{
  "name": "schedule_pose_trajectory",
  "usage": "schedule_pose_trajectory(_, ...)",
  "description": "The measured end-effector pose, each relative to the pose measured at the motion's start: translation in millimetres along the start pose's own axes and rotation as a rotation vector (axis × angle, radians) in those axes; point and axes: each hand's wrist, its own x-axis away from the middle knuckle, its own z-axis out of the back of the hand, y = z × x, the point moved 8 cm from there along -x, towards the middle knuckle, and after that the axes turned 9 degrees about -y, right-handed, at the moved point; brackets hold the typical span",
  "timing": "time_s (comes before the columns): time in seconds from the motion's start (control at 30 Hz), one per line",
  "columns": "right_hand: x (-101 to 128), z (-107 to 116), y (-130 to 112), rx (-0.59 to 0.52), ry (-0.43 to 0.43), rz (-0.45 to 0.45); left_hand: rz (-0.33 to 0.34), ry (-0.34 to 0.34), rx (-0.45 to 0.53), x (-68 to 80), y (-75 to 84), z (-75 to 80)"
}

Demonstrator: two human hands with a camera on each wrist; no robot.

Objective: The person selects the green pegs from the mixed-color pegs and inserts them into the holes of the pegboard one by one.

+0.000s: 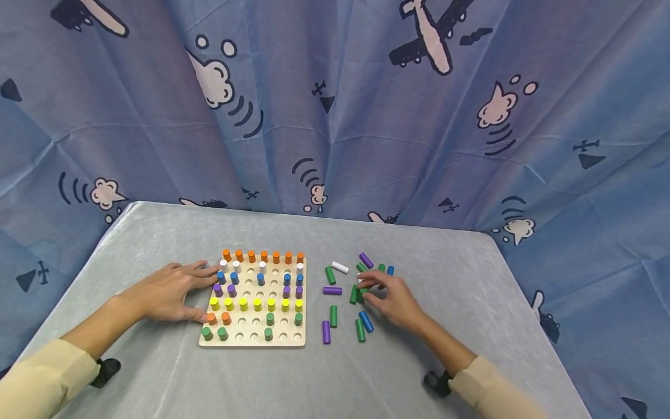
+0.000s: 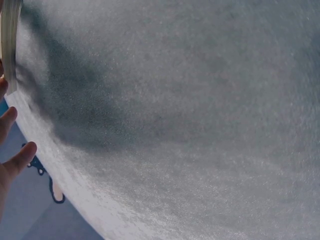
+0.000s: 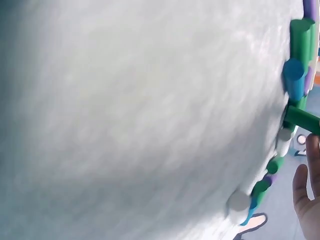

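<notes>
Pegboard [image 1: 253,342] lies under the flat, spread left hand [image 1: 167,291]; right hand [image 1: 392,298] pinches a white peg [image 1: 360,279].

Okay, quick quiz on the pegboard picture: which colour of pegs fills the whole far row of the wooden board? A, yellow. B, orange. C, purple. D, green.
B: in the head view the far row of the wooden board is a full line of orange pegs, while the yellow pegs stand in a row nearer the person.
</notes>
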Motion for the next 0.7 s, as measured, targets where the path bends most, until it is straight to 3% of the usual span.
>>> schedule_pose_trajectory(0.37,-2.8,-15.0,-45.0,-0.063,-0.043,0.110,-0.011,0.005,-0.006,1.4,1.7,1.9)
schedule_pose_trajectory(0.7,-8.3,-39.2,-78.9,-0.144,-0.127,0.148,-0.020,0.022,-0.006,2.5,3.1,2.6)
